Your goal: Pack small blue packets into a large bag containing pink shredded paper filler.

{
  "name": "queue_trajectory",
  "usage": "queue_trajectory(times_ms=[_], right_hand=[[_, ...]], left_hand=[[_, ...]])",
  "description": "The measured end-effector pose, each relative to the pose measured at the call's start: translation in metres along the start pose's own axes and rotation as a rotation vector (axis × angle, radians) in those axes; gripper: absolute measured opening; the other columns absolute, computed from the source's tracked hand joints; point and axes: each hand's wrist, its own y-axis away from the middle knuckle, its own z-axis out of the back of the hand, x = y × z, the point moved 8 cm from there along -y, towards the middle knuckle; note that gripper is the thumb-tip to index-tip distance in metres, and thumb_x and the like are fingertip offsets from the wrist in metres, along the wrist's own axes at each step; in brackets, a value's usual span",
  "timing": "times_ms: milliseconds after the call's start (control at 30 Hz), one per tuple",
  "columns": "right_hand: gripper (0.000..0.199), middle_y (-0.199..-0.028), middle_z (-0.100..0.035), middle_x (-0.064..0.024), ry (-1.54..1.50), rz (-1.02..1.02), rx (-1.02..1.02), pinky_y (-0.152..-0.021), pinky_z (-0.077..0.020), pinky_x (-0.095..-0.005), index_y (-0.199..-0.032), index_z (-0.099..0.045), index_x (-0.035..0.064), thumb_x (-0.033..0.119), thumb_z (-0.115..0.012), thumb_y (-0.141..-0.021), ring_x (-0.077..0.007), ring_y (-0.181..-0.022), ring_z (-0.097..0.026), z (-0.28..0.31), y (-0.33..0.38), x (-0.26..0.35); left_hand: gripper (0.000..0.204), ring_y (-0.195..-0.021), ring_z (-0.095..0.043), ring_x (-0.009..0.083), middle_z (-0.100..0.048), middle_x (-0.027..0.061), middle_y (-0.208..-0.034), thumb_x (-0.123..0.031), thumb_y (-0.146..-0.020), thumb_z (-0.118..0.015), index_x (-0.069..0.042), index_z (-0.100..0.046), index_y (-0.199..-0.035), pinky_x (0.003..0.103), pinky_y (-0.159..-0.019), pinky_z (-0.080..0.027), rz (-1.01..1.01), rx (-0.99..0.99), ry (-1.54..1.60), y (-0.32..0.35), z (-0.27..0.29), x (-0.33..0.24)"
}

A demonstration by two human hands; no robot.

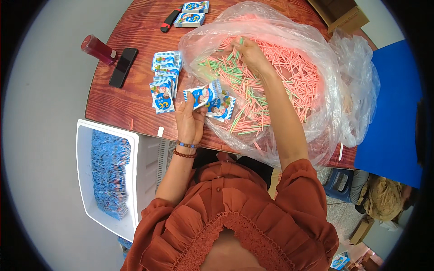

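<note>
My left hand is closed on a small blue-and-white packet, with the thumb over its front. Another such packet overlaps behind it, by my fingertips; whether I grip that one too I cannot tell. Over a large clear plastic bag, my right hand pinches a few thin green sticks. Loose pink sticks fill most of the open bag, with green sticks among them at the left. An overlapping row of matching packets lies left of my left hand.
A black phone and a red-capped tube lie at the table's left edge. Farther back are a red-and-black cutter and two small boxes. At lower left, a white foam box holds many packets. A cardboard box stands far right.
</note>
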Motion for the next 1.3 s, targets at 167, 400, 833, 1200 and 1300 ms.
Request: queue_trajectory(times_ms=[167,400,833,1200,1300], right_hand=[[0.023,-0.096,-0.067,-0.0179,-0.652,0.082,-0.235,-0.089,-0.047,-0.036,-0.101,-0.056,-0.0023,0.018,-0.044,-0.101,-0.023,-0.094,-0.063,0.009,0.058,0.017],[0.019,-0.103,-0.064,-0.0171,-0.676,0.231,-0.195,-0.097,-0.0468,-0.0389,-0.109,-0.051,-0.001,0.014,-0.043,-0.101,-0.0289,-0.108,-0.061,-0.023,0.127,0.067],[0.019,-0.095,-0.069,-0.009,-0.002,0.092,-0.206,-0.077,-0.0457,-0.0254,-0.101,-0.057,0.0015,0.018,-0.048,-0.099,-0.0089,-0.086,-0.06,-0.03,0.12,0.083],[0.014,-0.094,-0.066,-0.0135,-0.421,0.161,-0.267,-0.084,-0.0502,-0.0338,-0.106,-0.051,0.0014,0.013,-0.044,-0.1,-0.0204,-0.09,-0.065,-0.029,0.118,0.07],[0.014,-0.093,-0.066,-0.0118,-0.437,0.175,-0.277,-0.084,-0.0498,-0.0329,-0.106,-0.051,0.0017,0.013,-0.045,-0.1,-0.0186,-0.089,-0.065,-0.034,0.118,0.068]], left_hand=[[0.023,-0.071,-0.057,0.0125,-0.065,0.0063,-0.089,-0.025,-0.096,-0.058,-0.002,-0.061,-0.094,0.026,-0.063,-0.047,0.043,0.066,0.113,-0.009,-0.005,0.012],[0.025,-0.073,-0.059,0.0128,-0.067,0.0057,-0.091,-0.025,-0.097,-0.056,-0.001,-0.062,-0.098,0.026,-0.063,-0.049,-0.031,0.091,0.047,-0.008,-0.025,0.012],[0.021,-0.081,-0.064,0.0102,-0.068,0.0042,-0.094,-0.02,-0.097,-0.056,-0.001,-0.065,-0.098,0.026,-0.068,-0.054,-0.191,0.04,-0.147,0.002,-0.029,-0.002],[0.022,-0.081,-0.064,0.0091,-0.068,0.0031,-0.094,-0.022,-0.098,-0.054,-0.002,-0.064,-0.103,0.024,-0.066,-0.054,-0.201,0.077,-0.153,-0.006,-0.022,-0.002],[0.023,-0.078,-0.064,0.0086,-0.068,0.0028,-0.092,-0.022,-0.098,-0.053,-0.003,-0.065,-0.1,0.023,-0.064,-0.054,-0.224,0.028,-0.18,-0.006,-0.021,-0.001]])
